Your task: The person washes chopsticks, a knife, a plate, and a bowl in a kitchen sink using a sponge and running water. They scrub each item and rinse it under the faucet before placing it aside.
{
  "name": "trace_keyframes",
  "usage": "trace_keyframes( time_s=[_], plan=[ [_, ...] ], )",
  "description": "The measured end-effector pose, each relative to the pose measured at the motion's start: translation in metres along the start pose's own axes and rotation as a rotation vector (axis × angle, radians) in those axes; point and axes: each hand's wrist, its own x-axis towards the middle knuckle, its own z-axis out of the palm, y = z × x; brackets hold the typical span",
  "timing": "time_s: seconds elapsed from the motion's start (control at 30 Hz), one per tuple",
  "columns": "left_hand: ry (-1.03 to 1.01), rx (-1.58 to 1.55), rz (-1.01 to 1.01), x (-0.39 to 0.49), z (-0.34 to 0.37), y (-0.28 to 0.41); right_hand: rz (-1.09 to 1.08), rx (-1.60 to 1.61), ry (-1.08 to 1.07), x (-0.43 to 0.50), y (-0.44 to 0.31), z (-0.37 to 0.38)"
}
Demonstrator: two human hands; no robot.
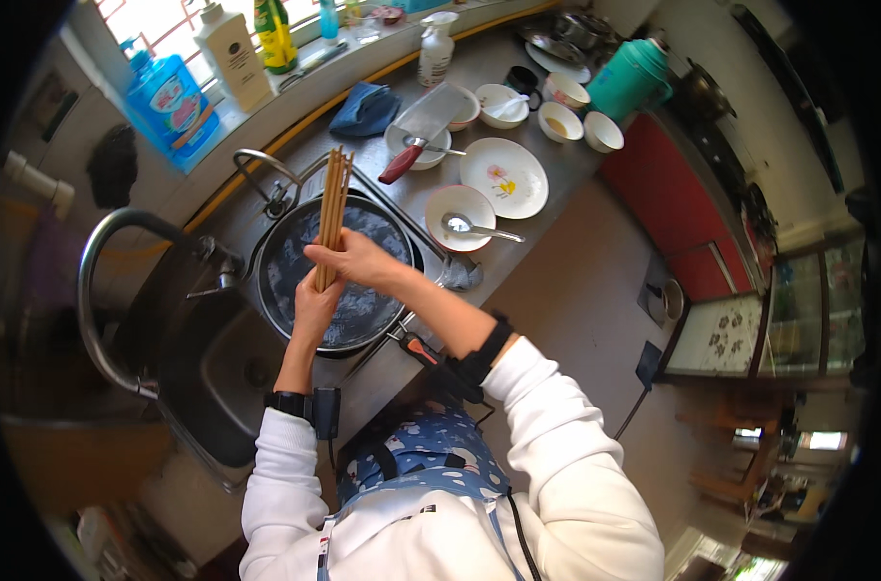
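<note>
Both of my hands are closed around a bundle of wooden chopsticks [333, 196], its tips pointing towards the window. Low on the bundle is my left hand [315, 305]; my right hand [360, 258] grips it just above, thumb across the sticks. Beneath them a wide dark pan [288, 225] holds water with whitish suds and sits over one sink basin. The pan's long handle [418, 348], black with an orange inset, points towards my body. To the right of the pan, a white bowl [447, 203] holds a metal spoon [476, 229].
The bare sink basin [229, 370] and its curved faucet [91, 290] are on the left. A cleaver [429, 120] lies across a bowl, near a flowered plate [531, 174], a blue cloth [367, 109] and a green thermos [629, 76]. A steel scrubber [460, 274] sits near the counter edge.
</note>
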Motion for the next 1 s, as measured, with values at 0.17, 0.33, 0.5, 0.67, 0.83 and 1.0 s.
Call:
trace_keyframes(
  time_s=[0.17,0.33,0.5,0.67,0.83,1.0],
  plan=[
    [0.164,0.222,0.011,-0.004,0.002,-0.005,-0.330,-1.128,0.224,-0.031,-0.041,-0.056],
    [0.000,0.269,0.068,-0.014,0.010,0.010,-1.145,-1.884,-0.021,-0.008,-0.072,-0.086],
    [0.029,0.378,0.096,-0.018,0.009,0.031,-0.931,-1.922,-0.441,0.019,-0.080,-0.103],
    [0.258,0.316,0.192,-0.011,-0.011,0.016,-0.890,-1.781,-0.090,0.006,-0.100,-0.181],
    [0.326,0.326,0.050,-0.014,-0.019,-0.019,-0.309,-1.767,0.405,-0.070,-0.100,-0.334],
    [0.339,0.320,-0.046,-0.026,-0.011,-0.034,0.258,-1.597,0.790,-0.162,-0.033,-0.440]
  ],
)
